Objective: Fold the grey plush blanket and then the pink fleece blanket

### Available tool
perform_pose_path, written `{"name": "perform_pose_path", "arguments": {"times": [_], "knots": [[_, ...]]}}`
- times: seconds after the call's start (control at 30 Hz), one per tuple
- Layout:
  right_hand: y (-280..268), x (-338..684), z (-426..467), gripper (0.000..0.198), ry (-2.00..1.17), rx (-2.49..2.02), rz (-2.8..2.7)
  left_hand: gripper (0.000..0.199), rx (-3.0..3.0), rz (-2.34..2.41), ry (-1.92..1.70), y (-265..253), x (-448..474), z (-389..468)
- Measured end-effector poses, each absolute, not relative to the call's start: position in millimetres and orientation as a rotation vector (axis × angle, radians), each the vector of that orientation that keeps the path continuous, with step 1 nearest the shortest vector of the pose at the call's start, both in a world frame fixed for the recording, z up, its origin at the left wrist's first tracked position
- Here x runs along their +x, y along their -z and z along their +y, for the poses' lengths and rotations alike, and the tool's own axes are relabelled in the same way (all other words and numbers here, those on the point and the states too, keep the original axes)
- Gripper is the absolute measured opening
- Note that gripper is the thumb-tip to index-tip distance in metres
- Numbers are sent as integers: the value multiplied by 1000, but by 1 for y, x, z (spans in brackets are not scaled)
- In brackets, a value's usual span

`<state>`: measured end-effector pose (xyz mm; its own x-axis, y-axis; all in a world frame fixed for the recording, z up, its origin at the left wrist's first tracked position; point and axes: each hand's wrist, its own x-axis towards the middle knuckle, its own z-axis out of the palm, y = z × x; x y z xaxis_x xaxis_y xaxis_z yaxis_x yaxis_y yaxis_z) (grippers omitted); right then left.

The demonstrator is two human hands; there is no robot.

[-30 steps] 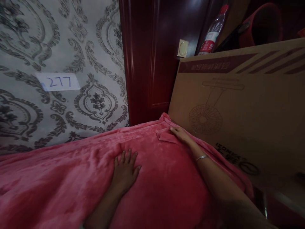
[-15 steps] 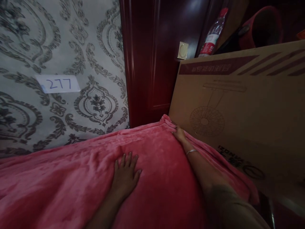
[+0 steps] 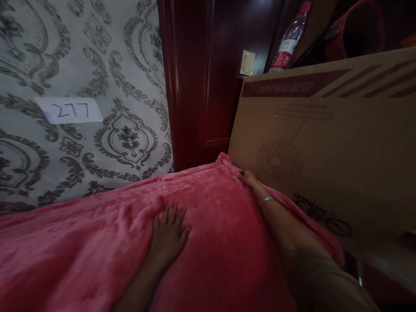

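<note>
A pink plush blanket (image 3: 208, 234) covers the bed-like surface in front of me, its top smooth on the right and wrinkled on the left. My left hand (image 3: 168, 236) lies flat on it, palm down, with the fingers spread. At the far right edge, my right hand (image 3: 249, 178) is closed on the blanket's border, close to the corner. Some of its fingers are hidden between the blanket and the cardboard box. A thin bracelet (image 3: 266, 199) circles my right wrist. The blanket's corner (image 3: 223, 157) is bunched up just beyond that hand.
A large cardboard box (image 3: 325, 156) stands tight against the right side. Above its top edge are a plastic bottle (image 3: 286, 47) and a red round-mouthed object (image 3: 354, 32). Behind the blanket are patterned wallpaper (image 3: 126, 134), a paper marked 277 (image 3: 69, 110) and a dark red wooden panel (image 3: 198, 86).
My right hand has shifted slightly right along the blanket's edge, and its fingers are more hidden. My left hand stays flat in place. The view has shifted slightly.
</note>
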<state>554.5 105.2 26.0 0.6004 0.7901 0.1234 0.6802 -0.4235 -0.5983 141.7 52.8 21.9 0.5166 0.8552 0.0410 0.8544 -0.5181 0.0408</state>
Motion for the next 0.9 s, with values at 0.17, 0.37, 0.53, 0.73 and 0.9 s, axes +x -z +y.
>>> {"name": "perform_pose_path", "arguments": {"times": [0.17, 0.37, 0.53, 0.73, 0.9], "knots": [[-34, 568, 49, 27, -360, -2184, -1146, 59, 2763, 1533, -112, -22, 142, 56], [-27, 565, -54, 33, -405, -2178, -1106, 58, 2793, 1536, -132, -25, 145, 58], [-19, 556, -117, 24, -318, -2323, -1073, 59, 2820, 1527, -114, -26, 144, 58], [-11, 536, -131, 34, -235, -2459, -1103, 60, 2799, 1525, -110, -25, 143, 58], [7, 541, -128, 36, -155, -2445, -1118, 62, 2734, 1470, -288, -22, 139, 51]]}}
